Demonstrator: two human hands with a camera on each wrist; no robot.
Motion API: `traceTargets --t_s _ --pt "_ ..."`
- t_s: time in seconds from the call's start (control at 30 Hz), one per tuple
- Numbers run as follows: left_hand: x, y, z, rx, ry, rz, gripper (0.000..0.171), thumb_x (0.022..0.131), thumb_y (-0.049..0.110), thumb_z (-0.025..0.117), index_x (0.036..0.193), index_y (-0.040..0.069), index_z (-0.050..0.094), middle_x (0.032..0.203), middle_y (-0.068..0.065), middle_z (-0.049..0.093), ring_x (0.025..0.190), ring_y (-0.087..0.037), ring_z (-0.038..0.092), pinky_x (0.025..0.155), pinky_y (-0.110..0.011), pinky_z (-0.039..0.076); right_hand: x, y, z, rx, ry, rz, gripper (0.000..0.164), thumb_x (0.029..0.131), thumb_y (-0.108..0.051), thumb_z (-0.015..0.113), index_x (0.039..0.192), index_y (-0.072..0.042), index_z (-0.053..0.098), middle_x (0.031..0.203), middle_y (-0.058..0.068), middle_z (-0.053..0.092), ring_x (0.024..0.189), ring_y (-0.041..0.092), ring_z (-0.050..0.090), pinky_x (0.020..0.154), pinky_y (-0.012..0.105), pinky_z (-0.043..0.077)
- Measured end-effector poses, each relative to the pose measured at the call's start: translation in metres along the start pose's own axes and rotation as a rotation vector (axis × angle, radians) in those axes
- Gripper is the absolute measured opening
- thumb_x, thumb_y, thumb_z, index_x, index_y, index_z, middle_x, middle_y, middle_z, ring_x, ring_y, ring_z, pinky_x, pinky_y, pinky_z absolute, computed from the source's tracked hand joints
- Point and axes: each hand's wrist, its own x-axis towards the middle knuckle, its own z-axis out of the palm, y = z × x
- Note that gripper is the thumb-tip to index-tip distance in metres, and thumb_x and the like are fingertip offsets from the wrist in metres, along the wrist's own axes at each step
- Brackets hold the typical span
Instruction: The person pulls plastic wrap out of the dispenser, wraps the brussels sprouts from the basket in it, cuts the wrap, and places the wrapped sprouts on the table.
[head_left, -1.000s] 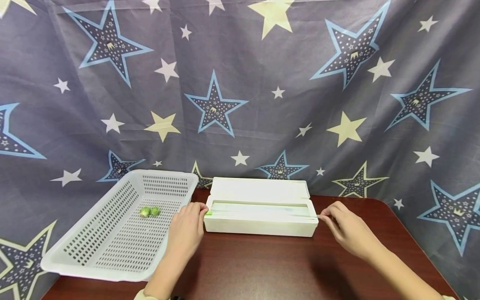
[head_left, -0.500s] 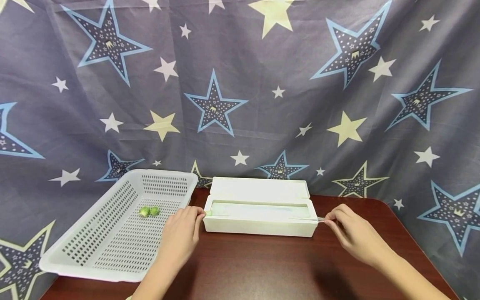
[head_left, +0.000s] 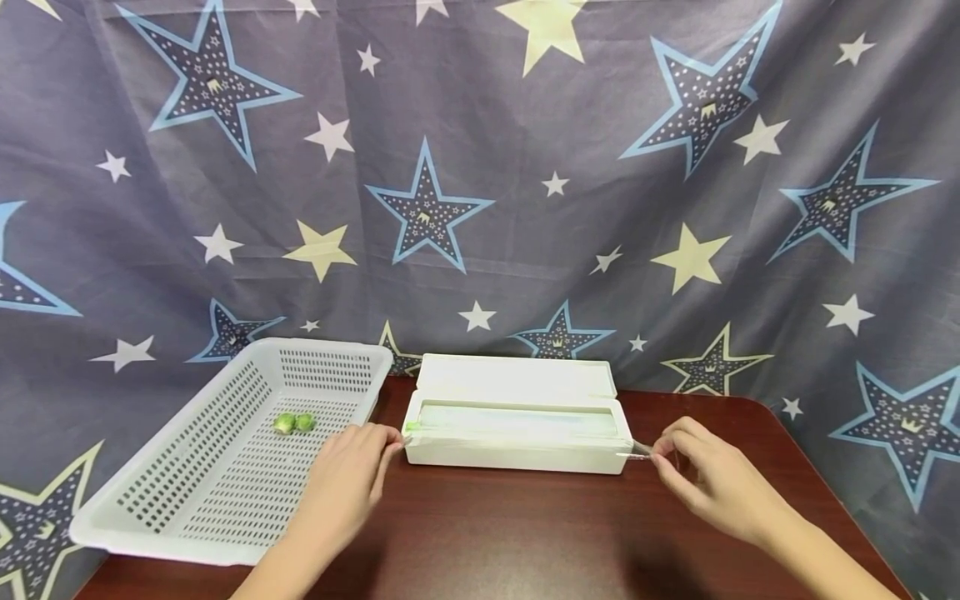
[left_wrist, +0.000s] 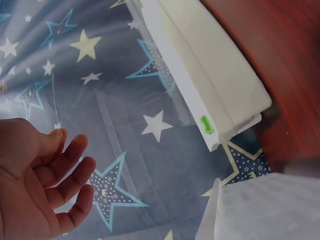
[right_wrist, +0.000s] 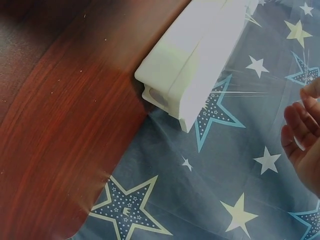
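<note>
A white cling film dispenser box (head_left: 517, 457) stands on the table with its lid (head_left: 516, 377) tipped back. Clear cling film (head_left: 640, 451) is stretched from it along the front edge, hard to see in places. Beyond the box's left end, my left hand (head_left: 341, 479) pinches one corner of the film between thumb and fingertips. My right hand (head_left: 716, 483) pinches the other corner just off the right end. Near the left end of the box sits a green slide cutter (left_wrist: 206, 124). In the right wrist view, thin film creases run towards the right hand (right_wrist: 306, 132).
A white perforated basket (head_left: 187, 546) stands at the left, beside the left forearm. Two small green Brussels sprouts (head_left: 294, 423) lie in it. The dark red wooden table (head_left: 525, 533) ends at a star-patterned curtain (head_left: 480, 167) behind the box.
Both hands have come down and closer to me, drawing the cling film over the box's front edge. The left hand has also shifted left. The box stays put.
</note>
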Motion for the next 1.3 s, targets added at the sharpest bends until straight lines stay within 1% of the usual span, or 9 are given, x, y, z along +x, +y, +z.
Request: traceTargets --t_s 0.17,0.3,0.4,0.5,0.6,0.67,0.87,1.1,1.3 --pt "-0.005 -0.003 -0.004 0.022 0.014 0.066 0.006 0.083 0.021 0.063 0.087 0.017 0.059 0.078 0.009 0.061 0.073 -0.013 0.053 0.064 -0.028 0.037 -0.004 -0.001 0.000 0.048 -0.004 -0.037 0.037 0.065 0.005 0.072 0.079 -0.025 0.056 0.083 -0.016 0.051 0.067 -0.005 0.045 0.059 0.005 0.034" --pt "-0.008 -0.005 -0.006 0.028 0.036 0.114 0.032 0.099 0.037 0.036 0.088 0.017 0.059 0.077 0.011 0.059 0.073 -0.011 0.052 0.065 -0.027 0.036 -0.006 -0.002 -0.001 0.077 -0.016 -0.058 0.036 0.063 0.005 0.072 0.078 -0.024 0.056 0.082 -0.016 0.051 0.067 -0.005 0.045 0.059 0.005 0.034" --pt "-0.009 -0.005 -0.008 0.025 0.042 0.139 0.055 0.100 0.045 0.013 0.089 0.018 0.059 0.077 0.012 0.058 0.073 -0.009 0.051 0.067 -0.027 0.037 -0.007 -0.005 -0.003 0.070 -0.048 -0.055 0.034 0.064 0.002 0.071 0.078 -0.025 0.056 0.082 -0.019 0.050 0.067 -0.007 0.044 0.059 0.005 0.034" --pt "-0.011 -0.006 -0.011 0.022 0.038 0.157 0.054 0.100 0.045 0.013 0.088 0.018 0.059 0.077 0.013 0.056 0.073 -0.008 0.050 0.067 -0.026 0.037 -0.008 -0.008 -0.005 0.060 -0.084 -0.051 0.032 0.065 0.000 0.070 0.077 -0.026 0.056 0.083 -0.022 0.048 0.067 -0.010 0.043 0.059 0.004 0.035" --pt "-0.014 -0.008 -0.015 0.020 0.023 0.178 0.034 0.099 0.040 0.033 0.087 0.019 0.058 0.077 0.014 0.056 0.074 -0.007 0.050 0.067 -0.025 0.037 -0.009 -0.010 -0.006 0.057 -0.106 -0.058 0.033 0.064 0.000 0.069 0.076 -0.027 0.056 0.083 -0.023 0.047 0.067 -0.011 0.043 0.059 0.003 0.035" --pt "-0.016 -0.009 -0.016 0.018 0.021 0.194 0.030 0.098 0.038 0.037 0.087 0.020 0.058 0.077 0.014 0.056 0.074 -0.007 0.050 0.067 -0.025 0.037 -0.010 -0.012 -0.006 0.055 -0.116 -0.066 0.033 0.063 -0.001 0.069 0.076 -0.028 0.055 0.082 -0.023 0.046 0.066 -0.012 0.042 0.059 0.003 0.035" --pt "-0.018 -0.010 -0.019 -0.019 0.021 0.261 0.042 0.101 0.040 0.023 0.087 0.021 0.058 0.077 0.016 0.056 0.074 -0.005 0.050 0.067 -0.022 0.035 -0.015 -0.015 -0.005 0.068 -0.143 -0.095 0.036 0.060 -0.001 0.069 0.074 -0.030 0.052 0.080 -0.023 0.043 0.066 -0.013 0.041 0.059 0.002 0.034" --pt "-0.019 -0.014 -0.021 -0.074 -0.003 0.376 0.041 0.101 0.039 0.024 0.083 0.022 0.057 0.080 0.016 0.056 0.073 -0.003 0.050 0.069 -0.018 0.032 -0.024 -0.014 0.000 0.161 -0.145 -0.131 0.040 0.057 0.004 0.070 0.073 -0.028 0.050 0.076 -0.019 0.042 0.063 -0.012 0.040 0.056 0.001 0.031" --pt "-0.021 -0.016 -0.023 -0.111 -0.044 0.425 0.035 0.100 0.037 0.031 0.083 0.022 0.057 0.079 0.017 0.055 0.074 -0.002 0.051 0.069 -0.018 0.031 -0.028 -0.013 0.002 0.177 -0.150 -0.146 0.042 0.055 0.004 0.071 0.072 -0.028 0.049 0.074 -0.018 0.041 0.062 -0.012 0.038 0.056 -0.001 0.028"
